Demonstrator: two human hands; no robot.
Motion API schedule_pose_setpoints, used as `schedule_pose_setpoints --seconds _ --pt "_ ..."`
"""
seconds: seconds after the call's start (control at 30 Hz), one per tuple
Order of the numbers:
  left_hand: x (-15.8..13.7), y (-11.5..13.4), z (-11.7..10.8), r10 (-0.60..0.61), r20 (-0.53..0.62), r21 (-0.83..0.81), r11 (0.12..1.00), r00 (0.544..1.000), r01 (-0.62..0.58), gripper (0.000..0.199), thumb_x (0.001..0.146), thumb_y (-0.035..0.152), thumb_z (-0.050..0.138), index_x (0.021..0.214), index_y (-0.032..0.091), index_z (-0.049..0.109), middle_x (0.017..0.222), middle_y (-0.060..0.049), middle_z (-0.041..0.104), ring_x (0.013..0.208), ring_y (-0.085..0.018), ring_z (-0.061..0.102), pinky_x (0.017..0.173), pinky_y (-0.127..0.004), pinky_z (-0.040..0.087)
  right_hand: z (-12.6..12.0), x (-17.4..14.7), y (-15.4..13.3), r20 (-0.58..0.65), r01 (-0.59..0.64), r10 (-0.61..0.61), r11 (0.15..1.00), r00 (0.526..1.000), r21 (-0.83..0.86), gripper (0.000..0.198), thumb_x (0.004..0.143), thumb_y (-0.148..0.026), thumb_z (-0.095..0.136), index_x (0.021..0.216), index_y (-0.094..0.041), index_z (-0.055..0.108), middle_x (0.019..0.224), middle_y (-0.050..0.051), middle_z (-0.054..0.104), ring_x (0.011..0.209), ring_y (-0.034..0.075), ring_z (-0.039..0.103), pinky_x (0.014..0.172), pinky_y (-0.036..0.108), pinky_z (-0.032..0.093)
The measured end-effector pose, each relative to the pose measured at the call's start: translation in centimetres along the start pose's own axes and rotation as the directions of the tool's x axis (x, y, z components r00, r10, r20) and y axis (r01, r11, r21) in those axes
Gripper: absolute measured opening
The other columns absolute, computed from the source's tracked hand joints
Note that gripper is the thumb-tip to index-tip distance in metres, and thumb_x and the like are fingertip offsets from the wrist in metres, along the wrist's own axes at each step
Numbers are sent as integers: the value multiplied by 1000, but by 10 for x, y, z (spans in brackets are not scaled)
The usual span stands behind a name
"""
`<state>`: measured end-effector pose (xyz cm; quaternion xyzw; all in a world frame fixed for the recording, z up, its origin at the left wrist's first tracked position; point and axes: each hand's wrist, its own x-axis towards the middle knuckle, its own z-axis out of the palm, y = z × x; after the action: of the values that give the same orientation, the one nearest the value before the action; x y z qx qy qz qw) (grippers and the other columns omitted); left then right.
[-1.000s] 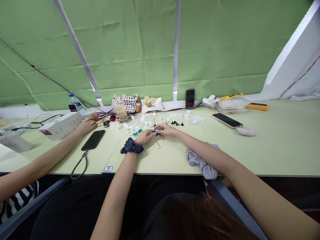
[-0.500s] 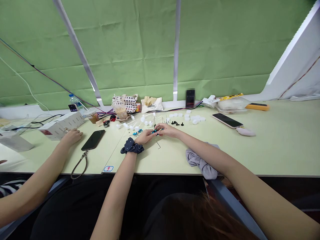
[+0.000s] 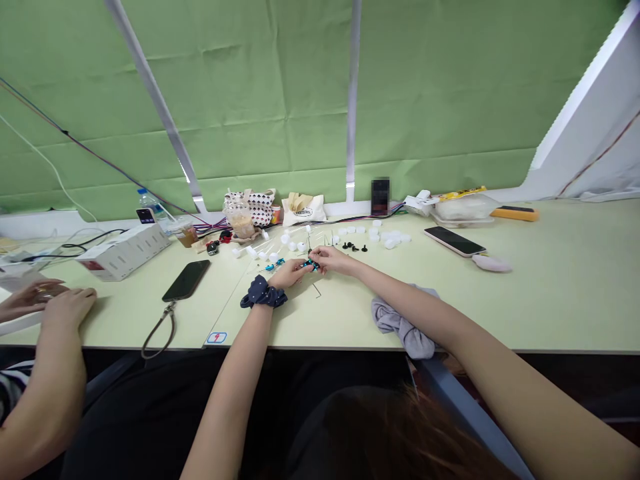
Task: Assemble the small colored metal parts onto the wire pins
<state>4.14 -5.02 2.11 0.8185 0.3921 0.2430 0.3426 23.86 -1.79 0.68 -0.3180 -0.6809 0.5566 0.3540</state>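
Observation:
Between my hands is a small shiny blue and black part (image 3: 311, 265), too small to name more exactly. My left hand (image 3: 291, 272), with a dark dotted scrunchie (image 3: 264, 295) at the wrist, grips it from the left. From the right, the fingers of my right hand (image 3: 333, 261) are closed on the same part. A thin bent hex key (image 3: 317, 291) lies on the table just below the hands. Left of them rest more blue metal parts (image 3: 275, 265). Beyond are several white caps (image 3: 300, 246) with thin stems and several small black pieces (image 3: 356, 247).
A black phone (image 3: 187, 281) with a strap lies to the left, a second phone (image 3: 455, 241) to the right. A grey cloth (image 3: 404, 328) sits at the front edge under my right forearm. A co-worker's hands (image 3: 67, 307) are at far left, near a white box (image 3: 127, 252).
The co-worker's hand has moved left, away from the white box, and their other hand shows beside it. My hands stay in place, with the blue and black part turned slightly.

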Motion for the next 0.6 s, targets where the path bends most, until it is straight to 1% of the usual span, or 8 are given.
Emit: schedule_pose_setpoints --seconds 0.07,0.13,0.2,0.27,0.37,0.47,0.53,0.6 --pt "-1 1 1 5 15 15 1000 1000 -6 47 84 59 46 90 13 58 47 5 44 41 -8 38 42 -21 28 -1 2 2 -10 -43 42 998 999 -53 38 78 -51 64 83 -13 58 57 0 57 47 9 52 45 21 43" --pt "-1 0 1 12 32 28 1000 999 -13 47 85 59 46 90 14 57 47 5 45 41 -9 39 42 -21 28 -3 2 4 14 -7 8 996 1000 -89 36 76 -48 67 80 -12 59 55 -1 56 47 8 51 46 20 42" --pt "-1 0 1 14 42 32 999 999 -15 46 85 59 45 89 14 57 47 5 46 40 -9 39 42 -21 29 -4 0 3 48 62 -59 996 997 -65 34 72 -41 73 87 -13 60 63 -1 59 52 8 54 50 20 44" --pt "0 -1 0 7 40 30 1000 999 -8 46 86 59 44 87 15 56 46 5 46 40 -9 39 42 -21 30 -4 -1 1 75 92 -90 996 993 -21 37 68 -36 77 93 -15 59 70 -2 60 56 7 55 54 20 46" --pt "1 -1 1 -12 39 32 999 999 11 46 86 59 43 87 15 56 46 5 46 40 -9 39 42 -21 30 -3 -3 -2 70 33 -31 999 997 -27 36 71 -39 74 92 -14 59 69 -1 60 55 8 55 54 20 47" --pt "-2 0 3 -18 58 31 999 998 17 47 85 60 43 86 15 56 47 5 46 40 -9 40 42 -21 29 -1 -3 -5 56 -49 54 995 997 -90 36 77 -47 67 81 -12 60 58 1 58 51 10 55 49 21 45" --pt "-5 1 5 -13 59 20 1000 998 12 47 85 60 43 85 15 57 48 4 46 41 -9 40 42 -21 28 0 -4 -6 78 -35 44 994 996 -106 36 75 -46 68 78 -11 60 58 1 58 51 10 54 48 21 45" --pt "-8 1 6 -11 48 1 1000 999 11 48 85 60 42 85 15 57 49 5 45 41 -9 40 42 -21 28 1 -6 -7 105 24 -15 996 994 -80 35 71 -42 73 83 -12 60 64 0 60 54 9 54 50 20 45"
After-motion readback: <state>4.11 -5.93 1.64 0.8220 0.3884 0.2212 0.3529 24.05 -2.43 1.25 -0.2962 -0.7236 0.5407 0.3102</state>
